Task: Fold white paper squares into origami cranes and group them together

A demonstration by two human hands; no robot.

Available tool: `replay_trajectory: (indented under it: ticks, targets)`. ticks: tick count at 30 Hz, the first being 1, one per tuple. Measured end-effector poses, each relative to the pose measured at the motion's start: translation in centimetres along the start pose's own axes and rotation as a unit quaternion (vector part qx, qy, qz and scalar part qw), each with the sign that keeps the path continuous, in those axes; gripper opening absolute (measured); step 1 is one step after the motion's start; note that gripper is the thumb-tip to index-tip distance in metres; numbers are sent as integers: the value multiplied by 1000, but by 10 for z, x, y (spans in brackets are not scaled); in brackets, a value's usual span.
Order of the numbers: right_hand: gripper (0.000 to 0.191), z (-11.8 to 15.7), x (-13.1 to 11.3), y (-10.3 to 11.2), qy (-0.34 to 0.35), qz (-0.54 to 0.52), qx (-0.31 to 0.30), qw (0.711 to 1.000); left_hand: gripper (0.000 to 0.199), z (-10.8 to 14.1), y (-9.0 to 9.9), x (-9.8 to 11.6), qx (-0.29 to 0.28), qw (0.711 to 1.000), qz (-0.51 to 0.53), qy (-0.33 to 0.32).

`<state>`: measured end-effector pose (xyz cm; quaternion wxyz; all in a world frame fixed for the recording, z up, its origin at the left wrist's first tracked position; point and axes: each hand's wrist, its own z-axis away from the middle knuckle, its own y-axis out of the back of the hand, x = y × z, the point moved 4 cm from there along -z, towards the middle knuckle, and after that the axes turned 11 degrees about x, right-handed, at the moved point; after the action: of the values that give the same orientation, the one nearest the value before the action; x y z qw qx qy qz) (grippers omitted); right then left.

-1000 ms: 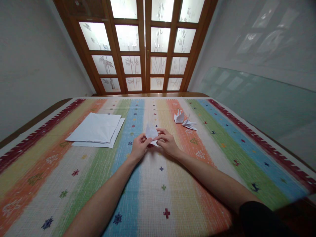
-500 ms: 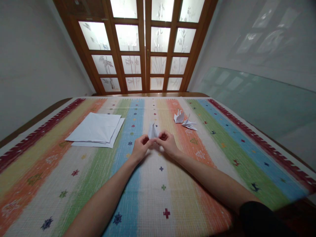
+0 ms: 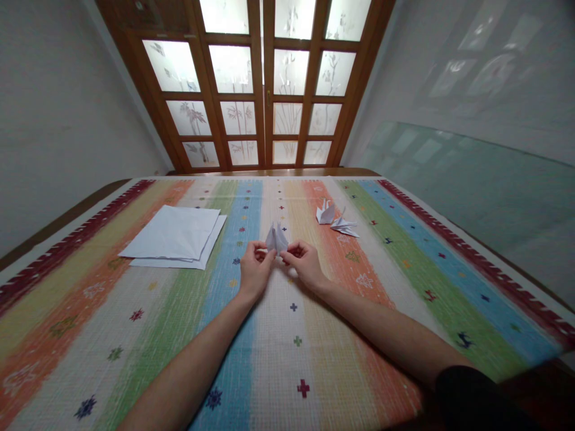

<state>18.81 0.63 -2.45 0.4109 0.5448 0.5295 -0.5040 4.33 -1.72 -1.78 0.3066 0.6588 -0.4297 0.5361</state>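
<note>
A small folded white paper (image 3: 277,238) stands between my two hands near the middle of the table, with its pointed tips facing away from me. My left hand (image 3: 257,268) pinches its left lower edge between thumb and fingers. On the other side, my right hand (image 3: 304,261) pinches the right lower edge. The thumbs are slightly apart, and the fingertips behind the paper are partly hidden.
Flat white paper sheets (image 3: 173,234) lie stacked at the left. Two folded paper cranes (image 3: 326,213) (image 3: 345,227) sit right of my hands. A striped cloth (image 3: 274,359) covers the table. Beyond it are wood-framed glass doors (image 3: 269,102); a glass panel (image 3: 476,197) leans at the right wall.
The folded paper has spread from one narrow point into two visible halves with separate tips. My thumbs have moved apart, and my left hand has shifted slightly left.
</note>
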Motion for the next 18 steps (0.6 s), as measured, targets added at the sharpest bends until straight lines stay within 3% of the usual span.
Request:
replay_trajectory:
  ticks: [3,5,11,15,18]
  targets:
    - [31,2,-1,1,47,33,15,998,15,4,-1,10,-21,994,-55,-97]
    - [27,3,-1,2,71,48,18,996,18,6,-2,13,-37,991,-56,-120]
    - [21,5,-7,0,157,31,-35,987,29,9,-8,8,-135,991,0,-14]
    - [21,5,-1,-4,127,7,-109,986,30,8,-9,6,-151,988,5,11]
    - [20,3,3,-4,91,17,-107,990,30,4,-7,5,-129,992,3,17]
